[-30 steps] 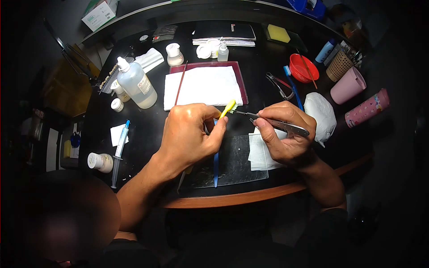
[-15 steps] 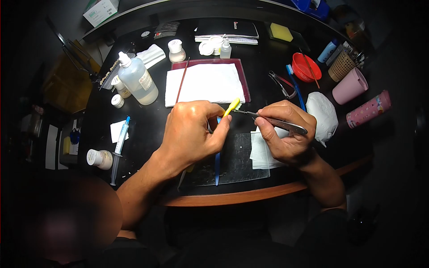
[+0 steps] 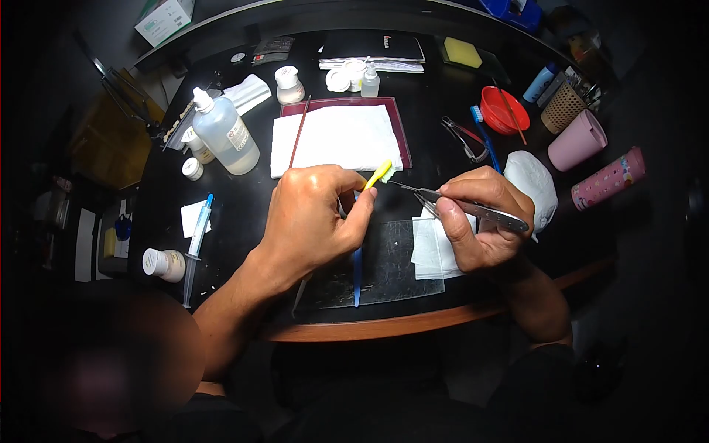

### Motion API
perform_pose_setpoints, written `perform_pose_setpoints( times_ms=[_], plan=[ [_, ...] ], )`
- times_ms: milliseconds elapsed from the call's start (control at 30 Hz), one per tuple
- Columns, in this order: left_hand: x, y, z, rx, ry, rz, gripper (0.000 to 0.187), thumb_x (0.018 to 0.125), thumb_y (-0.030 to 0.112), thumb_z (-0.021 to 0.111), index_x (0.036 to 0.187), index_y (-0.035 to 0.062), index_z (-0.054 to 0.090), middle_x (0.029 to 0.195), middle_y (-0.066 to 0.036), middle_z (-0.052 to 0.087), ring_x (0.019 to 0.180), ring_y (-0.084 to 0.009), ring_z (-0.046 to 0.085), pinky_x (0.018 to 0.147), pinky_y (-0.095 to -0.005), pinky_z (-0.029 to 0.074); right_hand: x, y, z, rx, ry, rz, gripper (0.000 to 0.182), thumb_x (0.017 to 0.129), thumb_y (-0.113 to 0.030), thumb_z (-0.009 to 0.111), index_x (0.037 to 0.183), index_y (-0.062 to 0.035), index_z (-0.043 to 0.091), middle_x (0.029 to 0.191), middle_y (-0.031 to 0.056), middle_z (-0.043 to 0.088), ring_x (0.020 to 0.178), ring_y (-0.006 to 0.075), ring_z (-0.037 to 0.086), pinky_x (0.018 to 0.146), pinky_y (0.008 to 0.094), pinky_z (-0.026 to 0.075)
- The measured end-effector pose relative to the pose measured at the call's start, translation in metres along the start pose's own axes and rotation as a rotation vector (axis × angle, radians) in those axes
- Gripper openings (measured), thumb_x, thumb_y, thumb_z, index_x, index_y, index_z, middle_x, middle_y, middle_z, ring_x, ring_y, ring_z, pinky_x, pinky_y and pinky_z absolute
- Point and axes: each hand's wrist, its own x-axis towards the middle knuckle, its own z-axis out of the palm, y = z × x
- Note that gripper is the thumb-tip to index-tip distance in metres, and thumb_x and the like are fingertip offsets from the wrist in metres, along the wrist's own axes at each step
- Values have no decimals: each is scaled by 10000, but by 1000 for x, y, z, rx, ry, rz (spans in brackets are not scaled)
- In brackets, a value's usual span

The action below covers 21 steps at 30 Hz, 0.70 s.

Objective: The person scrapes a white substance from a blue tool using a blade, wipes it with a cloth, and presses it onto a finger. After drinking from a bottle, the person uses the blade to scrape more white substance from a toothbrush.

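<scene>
Between the thumb and fingers of my left hand (image 3: 310, 214) is a yellow toothbrush (image 3: 377, 176), its head angled up and to the right. Pale green bristles (image 3: 387, 177) face right. My right hand (image 3: 476, 240) grips metal tweezers (image 3: 502, 216), whose thin tips point left, just short of the bristles. Whether anything is pinched in the tips is too small to tell. Below both hands lies a clear glass plate (image 3: 391, 273); a thin blue stick (image 3: 358, 280) rests across it, partly hidden by my left hand.
Folded white cloth (image 3: 340, 136) lies on a dark red tray (image 3: 399, 133) ahead. On the left stand a squeeze bottle (image 3: 229, 140), a syringe (image 3: 196, 240) and small jars. To the right are white tissues (image 3: 432, 251), a red bowl (image 3: 506, 111), a blue toothbrush (image 3: 486, 136) and cups.
The tweezers have drawn back to the right, from touching the bristles to slightly apart from them. The yellow toothbrush has shifted slightly left with my left hand.
</scene>
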Motion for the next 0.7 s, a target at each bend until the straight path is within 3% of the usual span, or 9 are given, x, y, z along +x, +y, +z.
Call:
perform_pose_setpoints(
  times_ms=[167,267,567,700],
  plan=[
    [0,2,-1,14,-18,-5,112,859,59,766,847,-53,771,674,-113,706,515,-125,635,486,-260,457,-1,3,3,-15,15,6,101,810,81,716,905,65,687,814,146,699,670,182,715,573,262,585],
    [1,4,-2,16,-30,-58,162,849,129,754,849,-29,789,691,-142,723,522,-214,674,522,-321,531,-1,3,4,-45,-19,-21,100,818,76,718,914,63,691,809,143,697,682,184,722,570,268,589],
    [1,4,-1,0,-28,-69,165,849,128,754,858,-33,790,704,-142,730,532,-217,683,531,-322,544,-1,3,5,-58,-23,-37,105,814,76,720,914,64,688,803,140,694,674,186,720,563,267,587],
    [0,0,1,1,-2,3,118,858,69,772,856,-49,773,668,-109,709,504,-116,629,475,-257,453,-1,4,6,-46,-14,-40,107,811,80,720,912,63,687,804,140,693,665,186,714,556,268,579]
  ],
)
